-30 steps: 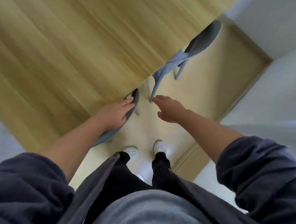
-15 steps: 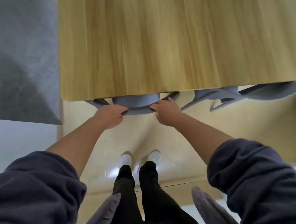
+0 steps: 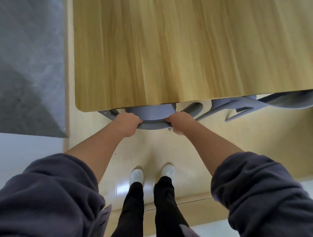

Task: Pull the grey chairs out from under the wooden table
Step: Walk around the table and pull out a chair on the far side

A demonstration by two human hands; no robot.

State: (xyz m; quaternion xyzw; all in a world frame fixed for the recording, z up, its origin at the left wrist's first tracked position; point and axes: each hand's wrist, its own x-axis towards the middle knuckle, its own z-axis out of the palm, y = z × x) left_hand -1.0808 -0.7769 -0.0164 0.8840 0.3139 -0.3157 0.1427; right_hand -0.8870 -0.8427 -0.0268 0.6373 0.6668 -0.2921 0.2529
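A wooden table (image 3: 172, 53) fills the upper middle of the view. Just under its near edge sits a grey chair (image 3: 153, 116), mostly tucked beneath the top, with its curved backrest sticking out toward me. My left hand (image 3: 127, 122) grips the left end of that backrest and my right hand (image 3: 180, 123) grips the right end. A second grey chair (image 3: 285, 102) stands to the right, partly under the table, its seat hidden by the tabletop.
A dark grey rug (image 3: 24, 69) lies to the left of the table. My feet in white shoes (image 3: 151, 174) stand on light wooden flooring (image 3: 240, 139) a step back from the chair. White floor (image 3: 18, 149) lies at lower left.
The view has swung so the table edge now faces me squarely. My right hand has closed on the backrest beside my left, and the chair back sits slightly further out from the table.
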